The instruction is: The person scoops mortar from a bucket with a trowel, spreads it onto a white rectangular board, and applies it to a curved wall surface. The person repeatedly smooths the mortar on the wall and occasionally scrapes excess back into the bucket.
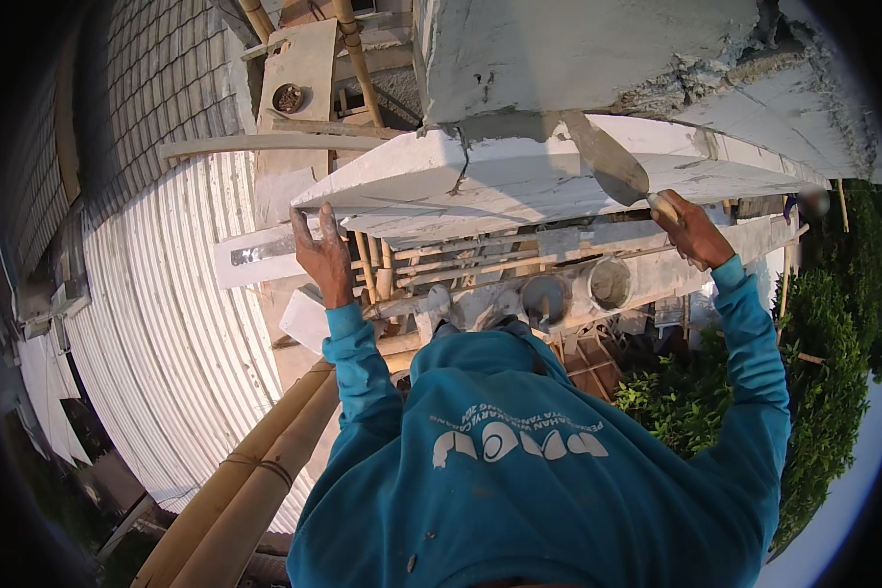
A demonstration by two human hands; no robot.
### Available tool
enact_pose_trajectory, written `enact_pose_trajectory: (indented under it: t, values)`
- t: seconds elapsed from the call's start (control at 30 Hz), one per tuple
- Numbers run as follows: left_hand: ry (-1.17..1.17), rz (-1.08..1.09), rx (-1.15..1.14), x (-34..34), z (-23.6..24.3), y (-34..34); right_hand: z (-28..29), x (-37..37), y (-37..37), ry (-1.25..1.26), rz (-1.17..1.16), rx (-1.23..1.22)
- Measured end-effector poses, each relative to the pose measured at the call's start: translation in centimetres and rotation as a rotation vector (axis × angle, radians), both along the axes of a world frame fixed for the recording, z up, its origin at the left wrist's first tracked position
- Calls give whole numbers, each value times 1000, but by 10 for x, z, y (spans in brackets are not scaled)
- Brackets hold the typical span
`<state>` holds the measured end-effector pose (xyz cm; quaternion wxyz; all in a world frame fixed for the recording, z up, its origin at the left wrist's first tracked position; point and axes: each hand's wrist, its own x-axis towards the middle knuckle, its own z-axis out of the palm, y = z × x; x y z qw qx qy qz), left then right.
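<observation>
My left hand grips the left end of a long white curved panel, fingers at its edge. My right hand is closed on the wooden handle of a trowel, whose pointed blade rests against the panel's upper face beside the rough grey concrete structure. Wet-looking grey material lies along the joint between panel and concrete, and a dark crack or streak runs down the panel. Below, between my hands, a grey bucket of mix stands beside a darker bucket with a tool in it.
I am high up on a plank and bamboo platform. Thick bamboo poles rise at lower left. Corrugated white roofing and grey tiles lie left. A board holds a small container. Green trees stand right.
</observation>
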<state>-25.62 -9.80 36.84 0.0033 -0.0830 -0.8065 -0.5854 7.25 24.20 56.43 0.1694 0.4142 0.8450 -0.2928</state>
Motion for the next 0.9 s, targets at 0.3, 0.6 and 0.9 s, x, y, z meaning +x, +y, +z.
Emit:
enact_pose_trajectory:
  t: [0.3,0.6,0.9]
  values:
    - [-16,-31,-15,2,3,0,-28,-10,-14,78,325,380]
    - [34,-99,-178,8,-16,-8,-33,50,9,160,-170,-193]
    - [-209,-337,-624,47,-92,-63,-105,194,-60,297,-398,51]
